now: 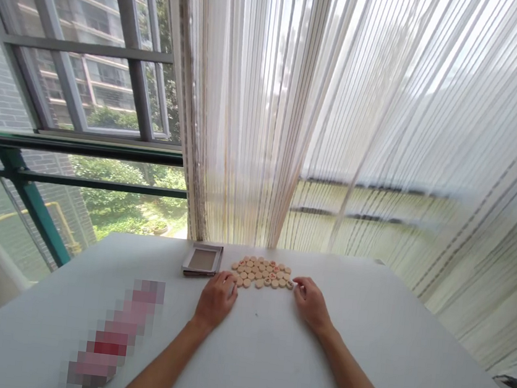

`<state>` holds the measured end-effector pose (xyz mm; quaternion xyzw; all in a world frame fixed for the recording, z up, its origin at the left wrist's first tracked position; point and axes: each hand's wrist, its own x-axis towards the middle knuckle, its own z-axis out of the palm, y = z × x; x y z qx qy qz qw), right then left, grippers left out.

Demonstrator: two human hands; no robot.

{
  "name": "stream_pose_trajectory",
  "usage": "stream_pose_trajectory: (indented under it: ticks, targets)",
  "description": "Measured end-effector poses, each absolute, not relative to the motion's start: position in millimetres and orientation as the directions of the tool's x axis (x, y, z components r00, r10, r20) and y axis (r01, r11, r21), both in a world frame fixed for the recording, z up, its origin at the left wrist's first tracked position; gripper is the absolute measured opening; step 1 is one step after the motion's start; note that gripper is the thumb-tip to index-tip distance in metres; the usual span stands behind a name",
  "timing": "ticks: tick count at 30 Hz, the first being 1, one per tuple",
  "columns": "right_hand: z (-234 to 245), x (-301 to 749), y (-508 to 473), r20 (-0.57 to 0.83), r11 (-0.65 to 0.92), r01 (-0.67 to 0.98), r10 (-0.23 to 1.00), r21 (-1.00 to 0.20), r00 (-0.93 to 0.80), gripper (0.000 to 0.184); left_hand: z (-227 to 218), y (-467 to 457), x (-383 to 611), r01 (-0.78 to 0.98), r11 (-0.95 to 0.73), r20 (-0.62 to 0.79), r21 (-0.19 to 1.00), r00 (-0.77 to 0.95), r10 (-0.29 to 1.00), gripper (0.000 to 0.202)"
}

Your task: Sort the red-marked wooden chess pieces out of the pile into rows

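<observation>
Several round wooden game pieces point(262, 272) lie flat in a tight cluster near the far edge of a white table point(249, 355). My left hand point(215, 299) rests on the table at the cluster's left side, fingers curled against the nearest pieces. At the right side of the cluster, my right hand point(312, 302) has its fingertips pinched at a piece on the edge. A small shallow grey box point(203, 260) sits just left of the pieces.
A blurred pink and red object point(114, 336) lies on the table's left part. Sheer striped curtains point(365, 119) hang behind the table. A window with a grey frame point(83, 49) and a green railing is at left.
</observation>
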<state>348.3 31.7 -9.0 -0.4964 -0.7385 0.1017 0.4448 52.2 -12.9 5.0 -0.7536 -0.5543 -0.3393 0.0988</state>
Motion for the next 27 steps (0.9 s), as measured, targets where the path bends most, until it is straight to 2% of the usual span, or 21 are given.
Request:
stream_pose_trajectory:
  ticks: [5,11,18,22,27]
  targets:
    - [-4,346,25,0.553,0.549,0.680,0.796,-0.487,-0.247,0.021,0,-13,52,0.912,-0.330,0.602,0.244,0.125,0.789,0.018]
    - [-3,346,27,0.554,0.543,0.683,0.798,-0.489,-0.237,0.020,-1,-9,50,0.897,-0.324,0.594,0.300,0.090,0.799,0.022]
    - [-2,345,24,0.558,0.560,0.659,0.792,-0.502,-0.248,0.022,7,-19,49,0.828,-0.488,0.566,0.277,0.269,0.779,0.018]
    - [-2,343,17,0.524,0.583,0.662,0.789,-0.472,-0.320,0.029,5,-25,48,0.822,-0.515,0.523,0.244,0.335,0.783,0.027]
    - [-3,339,13,0.385,0.609,0.688,0.789,-0.394,-0.478,0.050,-2,-24,44,0.850,-0.486,0.489,0.202,0.343,0.802,0.036]
